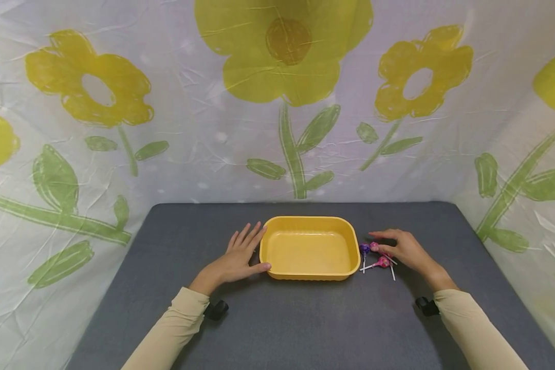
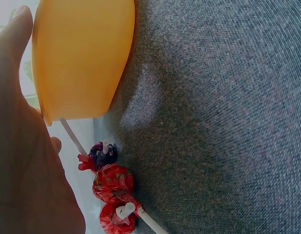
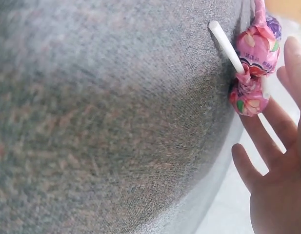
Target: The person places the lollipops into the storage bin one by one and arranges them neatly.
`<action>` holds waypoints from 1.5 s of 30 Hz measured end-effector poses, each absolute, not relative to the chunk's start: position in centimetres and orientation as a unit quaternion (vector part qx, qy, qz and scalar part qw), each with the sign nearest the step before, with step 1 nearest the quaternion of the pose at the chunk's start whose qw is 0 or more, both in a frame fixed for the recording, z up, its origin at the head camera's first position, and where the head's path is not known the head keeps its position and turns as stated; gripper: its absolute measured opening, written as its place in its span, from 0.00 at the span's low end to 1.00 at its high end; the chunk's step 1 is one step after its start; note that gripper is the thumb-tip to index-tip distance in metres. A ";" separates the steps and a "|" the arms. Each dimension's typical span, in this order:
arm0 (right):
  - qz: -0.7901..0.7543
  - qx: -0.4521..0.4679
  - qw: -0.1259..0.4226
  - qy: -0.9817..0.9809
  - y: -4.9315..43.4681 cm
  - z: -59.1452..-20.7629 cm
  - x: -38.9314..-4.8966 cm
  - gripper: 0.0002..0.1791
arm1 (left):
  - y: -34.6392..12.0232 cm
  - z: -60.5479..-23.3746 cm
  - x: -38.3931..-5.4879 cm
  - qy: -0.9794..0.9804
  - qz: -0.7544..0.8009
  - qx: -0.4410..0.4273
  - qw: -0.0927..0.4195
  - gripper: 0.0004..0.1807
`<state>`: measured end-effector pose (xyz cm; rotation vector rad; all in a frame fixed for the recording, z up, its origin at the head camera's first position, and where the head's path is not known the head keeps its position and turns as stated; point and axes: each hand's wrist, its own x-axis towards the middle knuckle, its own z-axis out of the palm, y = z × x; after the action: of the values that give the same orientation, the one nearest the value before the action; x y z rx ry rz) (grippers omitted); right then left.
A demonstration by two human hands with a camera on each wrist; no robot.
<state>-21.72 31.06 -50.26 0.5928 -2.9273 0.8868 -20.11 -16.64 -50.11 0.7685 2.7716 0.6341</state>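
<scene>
A yellow tray point(image 1: 310, 274) stands on the table. At its left side is my left hand point(image 1: 235, 261), fingers extended and spread, thumb at the tray's rim. Red-wrapped lollipops point(image 2: 113, 183) and a dark purple one point(image 2: 104, 155) lie by that hand in the left wrist view; the hand hides most of them from the head view. My right hand point(image 1: 404, 250) hovers over or touches a small group at the tray's right: pink lollipops point(image 1: 383, 261) and a purple lollipop point(image 1: 365, 248). In the right wrist view its fingers are spread beside the pink wrappers, gripping none.
The dark grey table point(image 1: 305, 324) has rounded far corners. Behind it and along its sides hangs a white cloth point(image 1: 203, 169) printed with yellow flowers. Each wrist wears a small black camera.
</scene>
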 end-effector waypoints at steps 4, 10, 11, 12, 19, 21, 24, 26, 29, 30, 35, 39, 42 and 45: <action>0.283 0.189 0.006 -0.940 31.1 -50.4 -21.8 0.24 | -16.6 -50.2 -20.1 0.938 0.210 0.259 0.096 0.54; 0.274 0.188 0.006 -0.943 31.0 -50.4 -21.9 0.22 | -16.5 -50.3 -20.1 0.937 0.213 0.259 0.096 0.55; 0.274 0.187 0.008 -0.943 31.0 -50.4 -21.9 0.22 | -16.5 -50.3 -20.1 0.937 0.213 0.260 0.097 0.55; 0.273 0.187 0.009 -0.944 30.9 -50.5 -21.9 0.21 | -16.5 -50.3 -20.1 0.937 0.212 0.261 0.097 0.55; 0.271 0.183 0.014 -0.945 30.8 -50.5 -22.0 0.19 | -16.6 -50.5 -20.3 0.940 0.203 0.252 0.109 0.55; 0.271 0.182 0.013 -0.945 30.8 -50.5 -22.0 0.18 | -16.6 -50.5 -20.3 0.941 0.201 0.250 0.109 0.56; 0.270 0.182 0.010 -0.945 30.8 -50.5 -22.2 0.17 | -16.5 -50.5 -20.3 0.942 0.199 0.246 0.112 0.56; 0.271 0.183 0.010 -0.945 30.8 -50.5 -22.2 0.17 | -16.5 -50.6 -20.3 0.942 0.200 0.245 0.112 0.56; 0.272 0.187 0.013 -0.944 30.7 -50.5 -22.2 0.15 | -16.5 -50.6 -20.3 0.941 0.205 0.243 0.116 0.56; 0.272 0.189 0.015 -0.943 30.7 -50.5 -22.3 0.15 | -16.5 -50.5 -20.2 0.941 0.207 0.243 0.116 0.56; 0.273 0.183 0.016 -0.944 30.6 -50.4 -22.2 0.14 | -16.5 -50.4 -20.2 0.940 0.209 0.243 0.115 0.56; 0.270 0.172 0.006 -0.947 30.5 -50.4 -22.3 0.13 | -16.4 -50.4 -20.2 0.941 0.207 0.244 0.114 0.57; 0.269 0.168 0.004 -0.948 30.5 -50.4 -22.3 0.13 | -16.4 -50.4 -20.2 0.941 0.206 0.243 0.114 0.57; 0.272 0.168 0.011 -0.947 30.5 -50.3 -22.3 0.13 | -16.4 -50.4 -20.1 0.940 0.211 0.242 0.114 0.58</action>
<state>-22.32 30.49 -50.33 0.5234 -2.9556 0.8499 -20.15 -16.44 -50.39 0.7082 2.7570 0.6194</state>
